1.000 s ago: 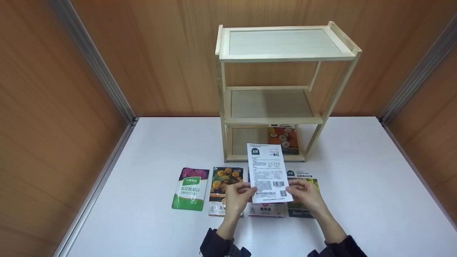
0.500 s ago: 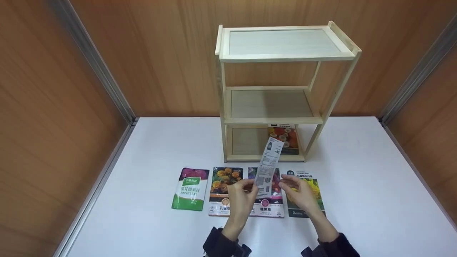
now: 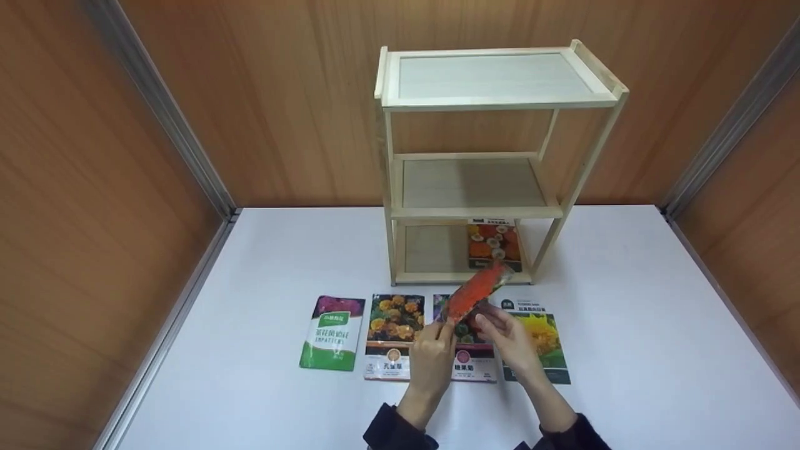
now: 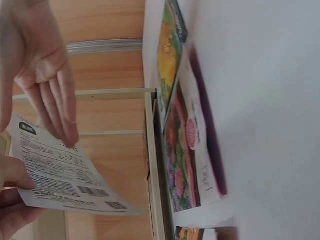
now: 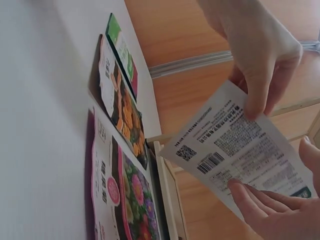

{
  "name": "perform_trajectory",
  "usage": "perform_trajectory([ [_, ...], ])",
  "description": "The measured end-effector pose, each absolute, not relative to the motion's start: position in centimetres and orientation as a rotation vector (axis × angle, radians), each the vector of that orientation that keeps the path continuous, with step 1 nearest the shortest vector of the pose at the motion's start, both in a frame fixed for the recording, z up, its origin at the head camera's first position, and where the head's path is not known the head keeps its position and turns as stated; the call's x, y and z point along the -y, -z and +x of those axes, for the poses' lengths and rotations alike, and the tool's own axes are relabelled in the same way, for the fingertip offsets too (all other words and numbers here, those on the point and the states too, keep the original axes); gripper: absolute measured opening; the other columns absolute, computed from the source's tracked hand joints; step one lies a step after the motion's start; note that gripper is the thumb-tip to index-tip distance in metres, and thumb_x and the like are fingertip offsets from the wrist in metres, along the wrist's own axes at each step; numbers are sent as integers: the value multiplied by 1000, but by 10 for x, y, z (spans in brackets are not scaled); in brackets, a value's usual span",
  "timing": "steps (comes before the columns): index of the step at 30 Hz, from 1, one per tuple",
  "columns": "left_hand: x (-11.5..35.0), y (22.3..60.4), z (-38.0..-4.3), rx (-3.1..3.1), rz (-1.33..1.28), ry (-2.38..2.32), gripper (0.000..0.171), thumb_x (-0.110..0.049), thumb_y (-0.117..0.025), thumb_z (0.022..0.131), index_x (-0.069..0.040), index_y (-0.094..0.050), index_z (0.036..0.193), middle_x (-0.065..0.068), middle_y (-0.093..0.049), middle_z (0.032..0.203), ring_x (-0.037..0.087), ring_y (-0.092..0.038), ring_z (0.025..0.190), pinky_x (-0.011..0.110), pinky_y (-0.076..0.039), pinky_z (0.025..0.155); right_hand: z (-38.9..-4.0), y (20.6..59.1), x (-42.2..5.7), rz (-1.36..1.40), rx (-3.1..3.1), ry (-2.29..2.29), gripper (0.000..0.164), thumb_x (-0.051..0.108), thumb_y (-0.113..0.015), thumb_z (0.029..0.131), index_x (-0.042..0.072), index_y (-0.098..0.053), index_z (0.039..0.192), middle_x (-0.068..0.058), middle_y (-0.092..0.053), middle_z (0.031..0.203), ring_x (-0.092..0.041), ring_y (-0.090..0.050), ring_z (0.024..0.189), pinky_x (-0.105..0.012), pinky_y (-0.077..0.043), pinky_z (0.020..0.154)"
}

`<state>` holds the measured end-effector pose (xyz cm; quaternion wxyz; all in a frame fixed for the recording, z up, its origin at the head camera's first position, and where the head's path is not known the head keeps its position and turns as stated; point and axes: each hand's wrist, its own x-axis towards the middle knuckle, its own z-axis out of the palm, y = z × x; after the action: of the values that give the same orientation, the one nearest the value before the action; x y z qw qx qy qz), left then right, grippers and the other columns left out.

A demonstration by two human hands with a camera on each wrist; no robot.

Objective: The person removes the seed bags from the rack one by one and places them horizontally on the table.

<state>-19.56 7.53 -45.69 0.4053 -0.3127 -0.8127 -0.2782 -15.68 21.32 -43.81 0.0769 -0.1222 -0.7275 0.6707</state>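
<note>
A seed packet with a red flower front is held up, tilted and blurred, over the row of packets. My left hand pinches it by an edge; the right wrist view shows the thumb on its white printed back. My right hand is just right of the packet, its straight fingers overlapping the printed side in the left wrist view. Below the hands lies a pink-banded flower packet, partly covered. Beside it are an orange marigold packet and a yellow-flower packet.
A green and white packet lies at the left end of the row. Behind stands a three-tier wooden shelf, with an orange flower packet on its bottom tier. Wood-grain panels enclose the white table.
The packet has turned from its white printed back to its red front in the head view. My right hand has let go of its edge; both hands have shifted slightly.
</note>
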Motion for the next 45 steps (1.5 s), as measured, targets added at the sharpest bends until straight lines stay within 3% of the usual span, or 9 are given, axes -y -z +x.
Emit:
perform_trajectory([
  [4,-77,461,-192,1993,-856,598,16,-2,-60,70,-2,-68,83,5,-57,70,14,-55,59,22,-48,49,-165,463,-214,-368,2118,-1986,49,27,-56,87,-9,-48,119,-23,-56,112,-29,-57,97,-46,-45,80],
  [11,-76,463,-187,1944,-912,537,20,-1,-51,75,-2,-68,85,6,-60,77,15,-56,63,22,-48,49,-177,513,-230,-283,1991,-2054,41,27,-54,89,-4,-53,115,-16,-61,106,-25,-59,96,-39,-48,78],
  [14,-75,464,-186,1957,-935,547,20,0,-52,75,-2,-69,86,7,-61,78,16,-58,66,21,-49,55,-174,502,-227,-277,1925,-2099,40,26,-53,90,-5,-52,115,-18,-60,106,-27,-59,96,-40,-46,80],
  [18,-75,464,-183,1996,-967,588,18,-2,-62,71,-2,-68,88,7,-60,81,15,-57,71,21,-49,60,-162,458,-212,-413,1871,-2168,41,21,-49,91,-12,-48,116,-24,-57,108,-28,-59,95,-39,-46,81],
  [23,-75,460,-181,2091,-1059,610,25,-9,-73,68,-4,-67,91,3,-59,86,11,-57,75,19,-48,65,-155,437,-210,-646,1911,-2127,36,17,-47,93,-13,-48,114,-23,-58,105,-20,-61,87,-28,-50,74],
  [29,-70,450,-190,2232,-1173,842,26,-27,-64,80,-5,-66,95,1,-61,90,10,-57,81,17,-47,71,-151,436,-218,-709,1990,-2077,30,14,-45,93,-10,-49,111,-20,-61,100,-20,-63,81,-27,-50,71],
  [35,-69,438,-214,2319,-1013,1027,31,-26,-62,83,-1,-62,101,9,-56,102,19,-53,96,27,-47,79,-147,438,-220,-698,2025,-2085,29,13,-46,92,-12,-49,107,-18,-62,96,-20,-62,80,-33,-50,75],
  [41,-73,437,-230,2583,-854,1010,49,-33,-55,86,3,-48,119,17,-45,120,29,-41,113,40,-38,91,-146,441,-220,-675,2043,-2079,26,9,-45,92,-14,-49,105,-19,-62,94,-22,-63,81,-33,-51,72],
  [45,-76,442,-232,2707,-847,1076,52,-32,-50,89,6,-44,123,20,-44,119,32,-41,113,41,-37,92,-146,441,-221,-685,2055,-2078,25,9,-46,92,-13,-51,103,-19,-63,92,-23,-63,81,-33,-51,71],
])
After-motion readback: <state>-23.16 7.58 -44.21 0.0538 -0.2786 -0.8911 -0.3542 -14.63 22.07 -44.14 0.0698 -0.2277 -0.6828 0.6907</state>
